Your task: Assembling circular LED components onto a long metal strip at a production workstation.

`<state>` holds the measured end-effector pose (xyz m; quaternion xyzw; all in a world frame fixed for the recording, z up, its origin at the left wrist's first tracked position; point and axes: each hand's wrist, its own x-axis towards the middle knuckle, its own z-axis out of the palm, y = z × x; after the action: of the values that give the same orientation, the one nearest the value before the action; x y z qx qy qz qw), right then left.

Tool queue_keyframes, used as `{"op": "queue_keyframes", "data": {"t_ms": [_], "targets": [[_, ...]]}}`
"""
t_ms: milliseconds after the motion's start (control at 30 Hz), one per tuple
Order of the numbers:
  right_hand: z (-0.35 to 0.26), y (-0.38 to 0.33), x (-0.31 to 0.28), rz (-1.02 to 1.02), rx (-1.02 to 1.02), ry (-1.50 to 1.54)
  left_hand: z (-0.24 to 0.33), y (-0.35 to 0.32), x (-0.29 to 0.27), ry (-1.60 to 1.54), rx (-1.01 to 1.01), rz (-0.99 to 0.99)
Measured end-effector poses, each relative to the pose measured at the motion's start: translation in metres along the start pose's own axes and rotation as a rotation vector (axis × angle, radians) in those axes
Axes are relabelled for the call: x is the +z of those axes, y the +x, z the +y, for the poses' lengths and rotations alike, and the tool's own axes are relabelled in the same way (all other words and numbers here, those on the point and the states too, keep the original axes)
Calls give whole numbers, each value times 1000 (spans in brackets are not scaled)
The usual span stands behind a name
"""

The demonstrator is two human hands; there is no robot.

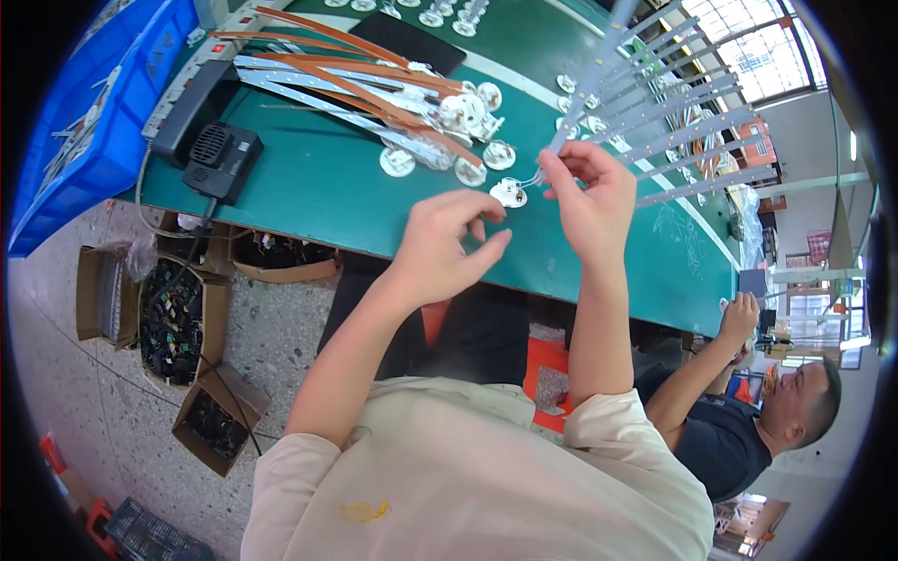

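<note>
My right hand pinches the lower end of a long pale LED strip, which rises away from me over the bench. From that end, thin white wires run to a white round end cap on the green bench top, with small parts showing inside it. Just left of this cap is my left hand. Its thumb and fingers are bent but apart, and nothing shows between them. Farther left lies a pile of orange-brown strips and pale strips, with white round caps at their near ends.
Black power adapters and a power strip sit at the bench's left end, beside a blue bin. More LED strips fan out at right. Cardboard boxes stand on the floor. A co-worker sits at right.
</note>
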<state>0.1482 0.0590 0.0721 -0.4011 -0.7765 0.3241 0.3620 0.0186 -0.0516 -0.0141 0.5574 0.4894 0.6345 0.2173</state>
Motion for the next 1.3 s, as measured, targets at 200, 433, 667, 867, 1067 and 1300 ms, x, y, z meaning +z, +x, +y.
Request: {"op": "queue_keyframes", "data": {"t_ms": [200,433,667,867,1067,1300], "targets": [[13,-62,-10,71,34,192,7,-8,21,273,163,205],[24,-89,-15,71,64,220,1,-11,29,277,78,-99],[29,-100,-17,0,72,192,-13,20,5,112,44,-450],[32,-104,-13,4,124,215,-15,31,-3,92,38,-625],[32,-107,-6,17,122,259,-6,-3,14,338,215,-299],[35,-101,-5,53,10,214,-3,-25,24,551,207,-118]]}}
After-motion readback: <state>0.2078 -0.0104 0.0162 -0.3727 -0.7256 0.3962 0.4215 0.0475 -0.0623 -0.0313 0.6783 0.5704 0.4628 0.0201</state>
